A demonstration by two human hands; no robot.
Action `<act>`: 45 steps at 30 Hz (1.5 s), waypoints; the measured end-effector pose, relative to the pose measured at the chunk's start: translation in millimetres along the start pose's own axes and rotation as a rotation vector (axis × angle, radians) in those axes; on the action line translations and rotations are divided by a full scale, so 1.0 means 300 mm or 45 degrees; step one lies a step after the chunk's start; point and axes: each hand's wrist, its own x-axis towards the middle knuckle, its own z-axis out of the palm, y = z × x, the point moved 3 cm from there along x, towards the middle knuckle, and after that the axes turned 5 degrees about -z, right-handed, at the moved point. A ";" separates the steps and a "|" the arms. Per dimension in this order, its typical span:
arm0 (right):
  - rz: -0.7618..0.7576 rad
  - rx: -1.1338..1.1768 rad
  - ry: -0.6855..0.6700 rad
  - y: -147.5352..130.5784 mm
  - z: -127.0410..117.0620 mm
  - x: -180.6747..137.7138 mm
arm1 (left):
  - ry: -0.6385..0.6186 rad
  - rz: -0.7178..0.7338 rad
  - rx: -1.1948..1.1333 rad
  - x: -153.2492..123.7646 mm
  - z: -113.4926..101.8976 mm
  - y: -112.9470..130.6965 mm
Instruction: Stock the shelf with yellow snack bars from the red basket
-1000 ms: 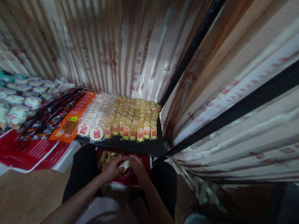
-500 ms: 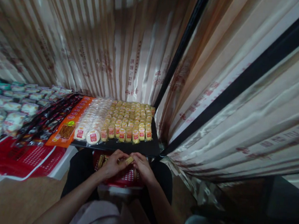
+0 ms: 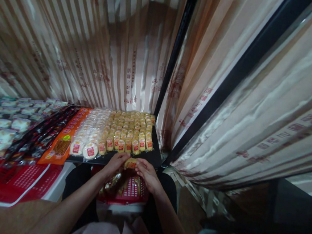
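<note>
Between my two hands is a small yellow wrapped snack pack (image 3: pixel 130 163) with a red label. My left hand (image 3: pixel 116 165) pinches its left end, and my right hand (image 3: pixel 146 171) has fingers closed on its right end. Below them, a red bag with a white grid print (image 3: pixel 133 189) lies between my legs, with several more gold-wrapped packs (image 3: pixel 114 182) on or in it. Just beyond my hands, rows of yellow snack packs (image 3: pixel 128 145) stand along the front of a black shelf (image 3: pixel 143 160).
Left of the yellow packs lie round white wrapped crackers (image 3: pixel 90 150), an orange snack bag (image 3: pixel 62 147), dark packets (image 3: pixel 40 132) and white packets (image 3: pixel 2 140). Red bags (image 3: pixel 21 181) hang at the left front. Black posts (image 3: pixel 174 56) and pale curtains (image 3: pixel 107 51) enclose the shelf.
The held pack has turned from slanted to nearly level, its red label now showing. My hands are slightly farther apart, and the camera view has shifted.
</note>
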 end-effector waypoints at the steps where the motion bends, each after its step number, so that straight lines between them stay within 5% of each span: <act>1: -0.003 0.006 0.019 -0.002 -0.003 0.003 | -0.039 0.009 -0.007 0.002 0.005 0.012; 5: -0.024 0.026 0.088 -0.001 -0.013 0.027 | -0.144 0.139 0.041 0.030 0.026 0.047; 10: -0.145 -0.200 0.150 -0.002 -0.033 0.074 | -0.046 0.286 0.255 0.109 0.047 0.073; 17: -0.707 -0.880 0.530 -0.097 -0.051 0.105 | 0.122 0.409 0.490 0.219 0.089 0.158; 26: -0.986 -1.048 0.762 -0.130 -0.058 0.206 | 0.148 0.574 0.810 0.341 0.206 0.308; 36: -0.866 -0.948 0.887 -0.154 -0.109 0.348 | 0.239 0.606 0.983 0.473 0.250 0.455; 40: -0.737 -1.044 0.747 -0.156 -0.127 0.406 | 0.413 0.554 1.011 0.545 0.234 0.519; 45: -0.614 -1.166 0.588 -0.175 -0.133 0.455 | 0.393 0.609 1.158 0.620 0.253 0.552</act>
